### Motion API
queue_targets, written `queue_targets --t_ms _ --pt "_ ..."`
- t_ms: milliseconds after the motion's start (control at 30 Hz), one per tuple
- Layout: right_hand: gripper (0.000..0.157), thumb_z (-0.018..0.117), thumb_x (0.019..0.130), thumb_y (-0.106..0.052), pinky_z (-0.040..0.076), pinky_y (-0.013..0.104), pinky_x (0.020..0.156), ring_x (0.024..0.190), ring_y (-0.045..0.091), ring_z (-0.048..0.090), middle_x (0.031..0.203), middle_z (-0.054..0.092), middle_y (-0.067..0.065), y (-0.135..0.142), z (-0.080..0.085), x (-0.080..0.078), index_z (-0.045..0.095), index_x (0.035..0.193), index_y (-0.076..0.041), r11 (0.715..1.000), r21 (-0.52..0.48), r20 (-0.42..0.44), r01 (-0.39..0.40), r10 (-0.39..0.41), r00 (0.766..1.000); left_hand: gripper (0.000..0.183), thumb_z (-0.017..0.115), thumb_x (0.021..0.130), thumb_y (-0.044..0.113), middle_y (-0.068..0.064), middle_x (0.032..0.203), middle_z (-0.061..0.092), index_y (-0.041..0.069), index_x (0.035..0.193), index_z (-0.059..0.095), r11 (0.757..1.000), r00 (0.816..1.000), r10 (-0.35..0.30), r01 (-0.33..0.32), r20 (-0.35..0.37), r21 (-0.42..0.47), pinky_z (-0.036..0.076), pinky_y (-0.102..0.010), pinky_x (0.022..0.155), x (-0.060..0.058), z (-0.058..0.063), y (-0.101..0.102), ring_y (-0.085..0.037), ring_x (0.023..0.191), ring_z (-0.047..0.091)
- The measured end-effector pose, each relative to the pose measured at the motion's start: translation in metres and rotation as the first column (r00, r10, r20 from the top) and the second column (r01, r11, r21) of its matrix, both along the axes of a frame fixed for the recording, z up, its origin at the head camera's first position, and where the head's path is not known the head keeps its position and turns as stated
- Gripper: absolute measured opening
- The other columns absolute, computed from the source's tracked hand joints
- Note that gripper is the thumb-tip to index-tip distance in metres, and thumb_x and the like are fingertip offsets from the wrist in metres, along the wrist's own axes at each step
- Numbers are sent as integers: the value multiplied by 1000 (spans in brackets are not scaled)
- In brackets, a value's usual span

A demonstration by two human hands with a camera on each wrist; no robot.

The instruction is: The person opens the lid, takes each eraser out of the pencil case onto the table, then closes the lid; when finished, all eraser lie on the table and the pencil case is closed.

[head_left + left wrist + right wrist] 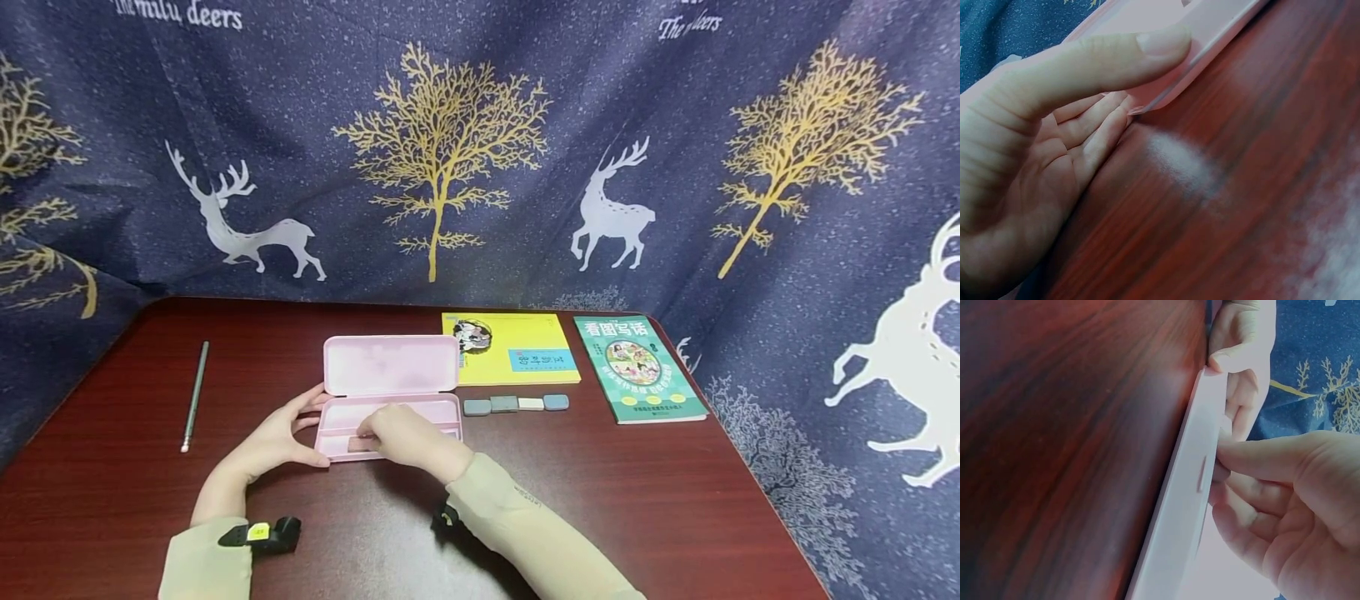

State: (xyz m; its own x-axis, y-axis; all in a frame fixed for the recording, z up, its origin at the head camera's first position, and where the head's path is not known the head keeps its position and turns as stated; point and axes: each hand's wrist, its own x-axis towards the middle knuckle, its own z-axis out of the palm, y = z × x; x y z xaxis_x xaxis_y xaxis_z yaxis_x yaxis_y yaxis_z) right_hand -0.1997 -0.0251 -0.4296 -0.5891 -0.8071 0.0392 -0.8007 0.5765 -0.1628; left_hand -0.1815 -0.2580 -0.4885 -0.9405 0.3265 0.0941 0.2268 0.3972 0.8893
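Note:
A pink pencil case (391, 364) lies with its lid folded back on the table. Spread around its left end, my left hand (281, 433) grips it, the thumb on the front corner and the fingers at the back and side. My right hand (408, 435) reaches down into the tray (347, 414). Its thumb and fingers pinch a small brownish-pink block (362, 444) in the front compartment. Seen from the right wrist, the thumb (1266, 456) bends over the front wall (1179, 487), and part of the block is hidden.
Right of the case, several small erasers (504, 404) lie in a row. Behind them is a yellow book (517, 333), with a green book (637, 367) at the table's right edge. A dark pencil (197, 396) lies at left. A patterned cloth (495, 167) hangs behind the table.

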Motion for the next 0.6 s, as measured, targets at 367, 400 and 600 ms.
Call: queue_targets --t_ms 367,400,600 --pt "14 68 92 -22 49 8 83 89 2 69 97 76 -8 -2 0 -1 78 100 -15 1000 23 -10 14 -14 1000 113 90 64 13 -30 142 43 -6 152 20 1000 1000 10 -10 2 -17 49 -15 90 0 -2 1 -40 121 52" --pt "13 69 92 -21 49 8 83 89 2 68 97 76 -8 -2 0 -1 78 100 -15 1000 22 -2 19 -19 1000 113 90 64 13 -30 142 44 -6 152 21 1000 1000 14 -14 5 -18 49 -15 91 0 -2 0 -34 120 54" --pt "12 68 92 -19 49 8 82 88 1 67 95 75 -7 -2 -1 -2 77 99 -15 1000 -2 35 27 -27 999 113 90 64 13 -29 143 43 -5 152 21 1000 1000 11 -12 20 2 49 -15 91 0 -3 -1 11 110 48"
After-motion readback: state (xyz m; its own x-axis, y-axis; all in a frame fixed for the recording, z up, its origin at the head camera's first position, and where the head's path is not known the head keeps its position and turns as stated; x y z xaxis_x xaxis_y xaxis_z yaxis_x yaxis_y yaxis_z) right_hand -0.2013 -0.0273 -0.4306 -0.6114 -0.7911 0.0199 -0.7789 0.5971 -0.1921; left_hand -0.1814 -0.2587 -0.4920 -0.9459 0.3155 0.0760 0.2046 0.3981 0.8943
